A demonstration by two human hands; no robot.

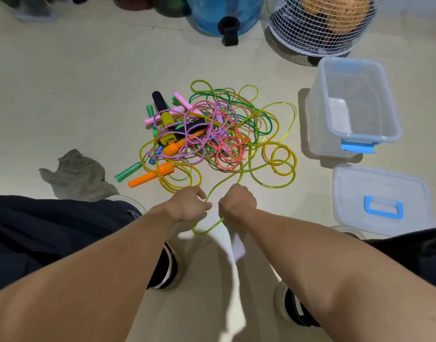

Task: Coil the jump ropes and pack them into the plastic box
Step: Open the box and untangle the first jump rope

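Low at centre frame, my left hand [187, 203] and right hand [238, 201] each curl their fingers around the yellow jump rope [281, 154], its tangle at centre, the unlabelled plastic box [394, 124] at right.

I look over everything in front of me and find no writing I can read. The clear plastic box [355, 104] with its blue latch carries no label, and its clear lid [379, 201] with the blue handle is plain too. The small yellow counter handle [169, 139] in the tangle of ropes has a dark window on its face, but it is too small and blurred for me to make out any digits. The blue water jug [224, 13] shows no brand.
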